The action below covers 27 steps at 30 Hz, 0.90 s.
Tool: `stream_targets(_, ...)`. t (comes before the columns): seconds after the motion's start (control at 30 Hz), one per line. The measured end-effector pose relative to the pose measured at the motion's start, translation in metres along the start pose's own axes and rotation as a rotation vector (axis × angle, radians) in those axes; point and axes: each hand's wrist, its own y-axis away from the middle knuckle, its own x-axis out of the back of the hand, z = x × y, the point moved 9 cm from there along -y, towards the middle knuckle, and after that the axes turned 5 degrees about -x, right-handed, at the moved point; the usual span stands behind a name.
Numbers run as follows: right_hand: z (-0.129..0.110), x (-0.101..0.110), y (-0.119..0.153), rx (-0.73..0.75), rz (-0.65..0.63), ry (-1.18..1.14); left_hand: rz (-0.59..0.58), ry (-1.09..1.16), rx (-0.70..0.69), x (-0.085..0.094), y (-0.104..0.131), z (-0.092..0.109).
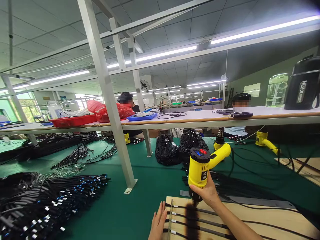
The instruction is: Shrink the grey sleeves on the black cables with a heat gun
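Far left from here: a fat pile of black cables (62, 200), ends tipped blue and white, on the green bench top (140, 213). Next, left hand (157, 223): fingers straight, side by side, at the left edge of the wooden board (270, 216), right by the cable ends, not closed round anything I can see (palm's hidden from this side). Coiled cable hanks (167, 150) behind. On the board, sleeved cables (208, 230) with white labels run rightward, side by side, across a dark, scorched-looking strip (192, 220). They look light and bendy, sleeves probably a bit stiffer; I'd pinch them at the ends, well off that strip.

Yellow heat gun (198, 170): nozzle down over the strip, display lit. Right hand (209, 194): clamped round the lower body, thumb in front, close to the black nozzle end. Gun looks rigid, moderately heavy, top-heavy that way up; smooth shell may slip. Safer hold: upper body or the handle sticking out right; nozzle's likely hot.

Further right: second heat gun (219, 144) behind, third heat gun (265, 141) beyond, black thermos (303, 85) on the shelf.
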Motion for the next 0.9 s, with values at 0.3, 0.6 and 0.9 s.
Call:
stream_targets(0.3,0.004,-0.005,-0.001,0.012,-0.026,0.016,0.009,-0.025,0.007,0.001,0.003,0.003)
stream_targets(0.6,0.007,-0.013,0.002,0.005,-0.054,0.037,0.033,-0.038,-0.010,0.003,0.002,0.003)
stream_targets(0.9,0.012,-0.018,0.002,0.002,-0.072,0.057,0.026,-0.017,-0.014,0.001,0.005,0.007)
